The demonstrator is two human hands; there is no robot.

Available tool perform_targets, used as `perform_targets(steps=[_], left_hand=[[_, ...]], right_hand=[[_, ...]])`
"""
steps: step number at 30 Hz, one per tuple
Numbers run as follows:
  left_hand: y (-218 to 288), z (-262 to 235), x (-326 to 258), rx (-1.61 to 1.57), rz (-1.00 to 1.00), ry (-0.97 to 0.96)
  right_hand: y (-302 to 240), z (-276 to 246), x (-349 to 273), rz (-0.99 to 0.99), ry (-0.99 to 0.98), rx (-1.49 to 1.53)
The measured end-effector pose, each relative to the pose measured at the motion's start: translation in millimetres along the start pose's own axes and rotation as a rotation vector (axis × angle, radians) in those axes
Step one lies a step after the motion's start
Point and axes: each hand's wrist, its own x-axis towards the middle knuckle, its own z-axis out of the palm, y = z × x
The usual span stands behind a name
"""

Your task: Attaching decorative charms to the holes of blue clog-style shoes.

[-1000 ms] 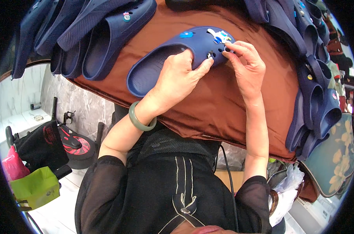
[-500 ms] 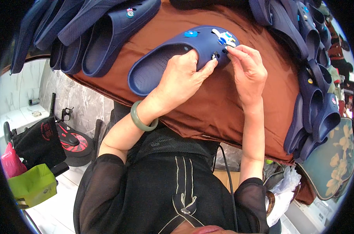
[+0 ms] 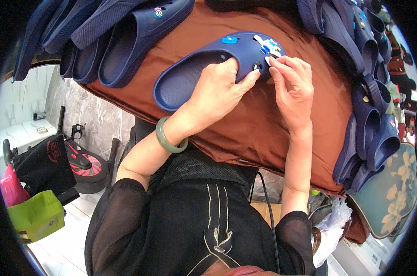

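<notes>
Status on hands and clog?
Left hand grips blue clog on brown cloth. Right hand fingertips at its strap. Nothing blocking.

left hand [image 3: 217,94] – curled, gripping | right hand [image 3: 292,87] – apparently pinching

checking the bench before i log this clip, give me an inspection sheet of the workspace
surface: table under a brown cloth, creased near the front edge
job's things: navy clog lying on the cloth, blue charm and white-blue charm on its toe
clutter: rows of navy clogs along the far left, more stacked at the right
hands: left hand grips the clog's toe, jade-green bangle on that wrist; right hand pinches at the toe by a hole
cables: one thin black cord hanging below the table edge
surroundings: green bag, pink bag, black scooter, floral cushion
</notes>
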Motion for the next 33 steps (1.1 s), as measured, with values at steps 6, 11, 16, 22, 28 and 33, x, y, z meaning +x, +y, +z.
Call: perform_targets(steps=[6, 11, 16, 22, 28, 33], left_hand=[[-6, -1, -1, 0.064, -0.070, 0.019], [-4, 8, -4, 0.023, -0.058, 0.051], [-2, 9, -4, 0.195, 0.013, 0.148], [2, 6, -1, 0.231, 0.037, 0.188], [-4, 3, -7, 0.171, 0.051, 0.137], [27, -38, -13, 0.011, -0.006, 0.024]], right_hand=[[-5, 0, 4, -0.090, -0.086, -0.163], [-4, -7, -3, -0.044, -0.169, -0.177], [-14, 3, -8, -0.191, -0.071, -0.286], [-12, 15, -24, -0.127, 0.029, -0.107], [-6, 12, -30, 0.109, 0.131, 0.120], [-4, 5, -33, 0.257, 0.161, 0.249]])
